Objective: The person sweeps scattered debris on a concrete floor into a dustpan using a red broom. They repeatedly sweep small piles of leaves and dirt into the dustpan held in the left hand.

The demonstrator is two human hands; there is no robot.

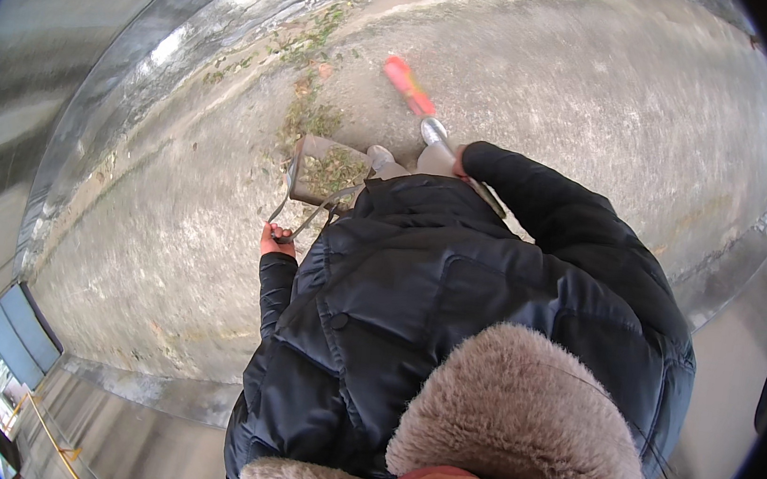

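My left hand [278, 239] is closed around the grey straps of an open bag or bin-like container [300, 172], which hangs low beside my legs with green leaves and debris [340, 169] in it. In my right hand [461, 163] is the metallic shaft [489, 198] of a long-handled tool. Its far end lines up with a blurred red and yellow head [409, 87] low over the ground, past my shoe; the exact kind of tool cannot be told.
Leaves and small plants [316, 37] lie scattered along the concrete ground ahead and to the left. A curved wall base [100, 76] borders the ground at left. At lower left are a blue panel [21, 333] and a yellow railing [58, 445].
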